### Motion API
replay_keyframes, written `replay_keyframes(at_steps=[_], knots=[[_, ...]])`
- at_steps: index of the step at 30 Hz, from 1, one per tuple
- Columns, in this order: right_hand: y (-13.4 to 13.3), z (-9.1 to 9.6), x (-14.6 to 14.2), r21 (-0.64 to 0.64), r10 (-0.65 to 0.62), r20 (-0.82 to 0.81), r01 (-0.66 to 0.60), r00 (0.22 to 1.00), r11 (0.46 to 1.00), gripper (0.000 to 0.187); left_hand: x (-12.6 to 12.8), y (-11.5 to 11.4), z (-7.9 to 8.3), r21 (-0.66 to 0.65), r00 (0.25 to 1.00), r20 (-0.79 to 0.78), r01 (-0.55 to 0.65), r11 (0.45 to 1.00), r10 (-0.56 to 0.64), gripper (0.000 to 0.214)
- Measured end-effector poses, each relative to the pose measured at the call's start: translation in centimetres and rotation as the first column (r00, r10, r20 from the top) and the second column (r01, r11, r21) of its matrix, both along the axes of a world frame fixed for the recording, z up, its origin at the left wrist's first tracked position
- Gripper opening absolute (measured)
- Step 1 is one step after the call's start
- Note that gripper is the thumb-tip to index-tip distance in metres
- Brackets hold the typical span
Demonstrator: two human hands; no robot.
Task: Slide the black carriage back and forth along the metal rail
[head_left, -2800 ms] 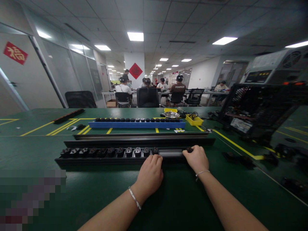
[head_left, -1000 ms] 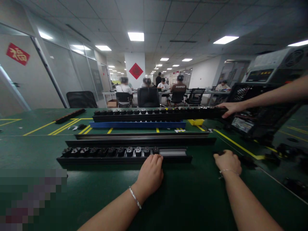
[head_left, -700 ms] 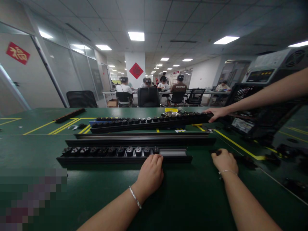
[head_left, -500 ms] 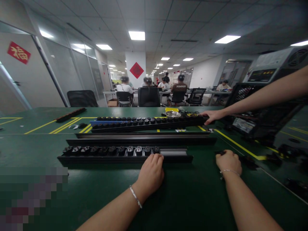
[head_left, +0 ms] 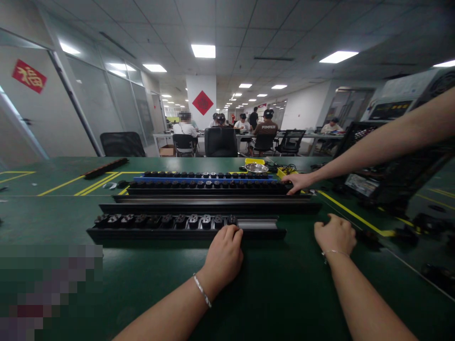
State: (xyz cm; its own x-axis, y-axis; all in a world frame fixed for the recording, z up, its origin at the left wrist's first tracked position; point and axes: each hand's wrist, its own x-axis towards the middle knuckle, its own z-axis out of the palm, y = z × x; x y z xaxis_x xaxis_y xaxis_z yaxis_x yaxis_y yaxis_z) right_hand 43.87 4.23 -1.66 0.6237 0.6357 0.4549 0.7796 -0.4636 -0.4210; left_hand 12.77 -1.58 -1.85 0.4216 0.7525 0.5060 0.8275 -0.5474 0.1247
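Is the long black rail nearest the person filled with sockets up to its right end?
No: the sockets in the long black rail stop at the left hand, leaving a bare grey channel beyond.

The left hand [head_left: 224, 253] lies palm down, knuckles raised, its fingers [head_left: 232, 233] curled forward and pressed close together. Its bare forearm runs in from the lower left with the wrist straight. The right hand [head_left: 336, 234] sits well apart from it, palm down in a loose fist with the fingertips hidden behind the knuckles. Its forearm comes in from the lower right.
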Motion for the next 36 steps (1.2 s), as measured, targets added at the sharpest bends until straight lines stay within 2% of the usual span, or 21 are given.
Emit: replay_keyframes(at_steps=[2, 3, 5, 7, 9, 11, 12, 15, 20, 26, 36], knots=[[0.1, 0.6, -2.2, 0.179, 0.157, 0.15, -0.183, 0.976, 0.967, 0.042, 0.0, 0.0, 0.0, 0.004, 1.0, 0.005, -0.015, 1.0, 0.015, 0.039], [0.2, 0.9, -3.8, 0.221, 0.262, 0.217, -0.309, 0.94, 0.925, 0.039, 0.1, 0.0, 0.0, 0.007, 1.0, 0.007, -0.021, 1.0, 0.021, 0.04], [0.0, 1.3, -7.5, 0.225, 0.471, 0.272, -0.532, 0.839, 0.816, 0.033, 0.1, 0.0, 0.0, 0.017, 1.0, 0.003, -0.019, 1.0, 0.019, 0.039], [-0.2, 1.4, -11.4, 0.201, 0.652, 0.231, -0.692, 0.722, 0.694, 0.029, 0.0, 0.1, -0.1, 0.035, 1.0, -0.014, -0.013, 0.999, 0.013, 0.034], [-0.6, 1.3, -14.9, 0.17, 0.788, 0.132, -0.797, 0.602, 0.58, 0.03, 0.0, 0.3, -0.3, 0.064, 0.999, -0.047, -0.011, 0.998, 0.014, 0.03], [-0.9, 1.0, -17.3, 0.119, 0.851, 0.024, -0.846, 0.525, 0.519, 0.031, 0.0, 0.3, -0.3, 0.1, 0.995, -0.097, -0.015, 0.995, 0.025, 0.03], [-1.1, 0.9, -18.1, 0.074, 0.857, -0.018, -0.854, 0.514, 0.514, 0.032, 0.0, 0.3, -0.3, 0.111, 0.991, -0.126, -0.023, 0.994, 0.037, 0.03], [-1.4, 1.1, -19.1, -0.075, 0.83, -0.079, -0.833, 0.553, 0.548, 0.036, 0.0, -0.1, 0.1, 0.12, 0.971, -0.208, -0.091, 0.989, 0.115, 0.031], [-1.8, 1.9, -19.7, -0.173, 0.74, -0.127, -0.749, 0.661, 0.64, 0.042, 0.2, -1.2, 0.6, 0.155, 0.919, -0.313, -0.199, 0.968, 0.239, 0.039], [-1.7, 1.7, -20.4, -0.14, 0.711, -0.092, -0.716, 0.697, 0.684, 0.037, 0.5, -1.4, 0.0, 0.183, 0.893, -0.36, -0.218, 0.959, 0.272, 0.043], [-1.5, 1.4, -20.3, -0.107, 0.709, -0.09, -0.715, 0.699, 0.691, 0.032, 0.6, -1.3, -1.0, 0.199, 0.862, -0.413, -0.23, 0.953, 0.294, 0.045]])
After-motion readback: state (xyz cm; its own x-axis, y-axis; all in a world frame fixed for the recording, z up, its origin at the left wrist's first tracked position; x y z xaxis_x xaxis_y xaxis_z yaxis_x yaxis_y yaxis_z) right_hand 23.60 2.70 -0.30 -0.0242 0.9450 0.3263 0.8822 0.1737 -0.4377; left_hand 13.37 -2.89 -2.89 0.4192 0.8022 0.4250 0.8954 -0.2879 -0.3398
